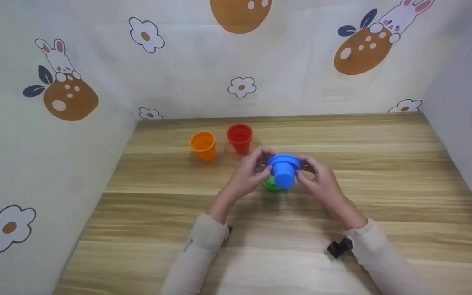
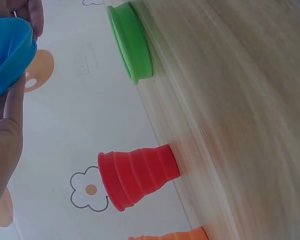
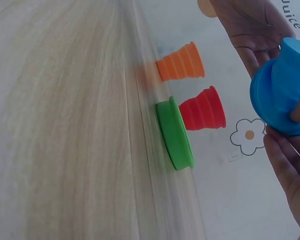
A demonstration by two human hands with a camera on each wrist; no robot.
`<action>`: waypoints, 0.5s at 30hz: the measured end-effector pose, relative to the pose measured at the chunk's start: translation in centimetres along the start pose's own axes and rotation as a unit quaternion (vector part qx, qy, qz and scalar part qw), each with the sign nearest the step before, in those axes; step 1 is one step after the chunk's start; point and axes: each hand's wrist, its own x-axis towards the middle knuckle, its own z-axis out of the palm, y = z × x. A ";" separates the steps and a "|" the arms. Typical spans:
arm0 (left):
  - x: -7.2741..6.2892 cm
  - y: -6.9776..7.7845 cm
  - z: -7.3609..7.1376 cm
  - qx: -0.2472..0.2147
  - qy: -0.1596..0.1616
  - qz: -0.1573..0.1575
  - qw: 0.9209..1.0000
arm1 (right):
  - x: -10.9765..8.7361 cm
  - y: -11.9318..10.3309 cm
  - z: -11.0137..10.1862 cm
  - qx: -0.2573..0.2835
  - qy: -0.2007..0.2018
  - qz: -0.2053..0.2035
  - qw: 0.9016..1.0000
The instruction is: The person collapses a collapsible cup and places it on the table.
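Note:
Both hands hold a blue collapsible cup [image 1: 284, 172] above the table, its narrow base tipped toward the head camera. My left hand [image 1: 249, 171] grips its rim from the left; my right hand [image 1: 318, 177] pinches it from the right, thumb against the side. The cup looks partly folded, with a wide rim band and a narrower base part sticking out. Below it on the table sits a flattened green collapsible cup [image 3: 174, 134], mostly hidden behind the blue one in the head view.
An extended red cup [image 1: 240, 139] and an extended orange cup [image 1: 204, 146] stand upright at the back left of the wooden table [image 1: 158, 229]. Patterned walls [image 1: 195, 61] rise behind and on the left. A black device [image 1: 339, 247] is strapped at the right wrist.

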 end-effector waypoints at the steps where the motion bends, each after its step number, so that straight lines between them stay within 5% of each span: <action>1: 0.0 0.0 0.0 0.001 -0.001 0.001 1.000 | 0.0 0.0 0.0 -0.008 0.005 -0.003 1.000; 9: 0.2 -0.1 0.3 0.007 0.007 -0.006 1.000 | 0.1 -0.4 0.1 -0.014 0.025 -0.002 1.000; 15: 0.2 -0.1 0.0 0.002 0.037 -0.003 0.999 | 0.1 -0.1 -0.2 0.102 -0.032 0.039 0.994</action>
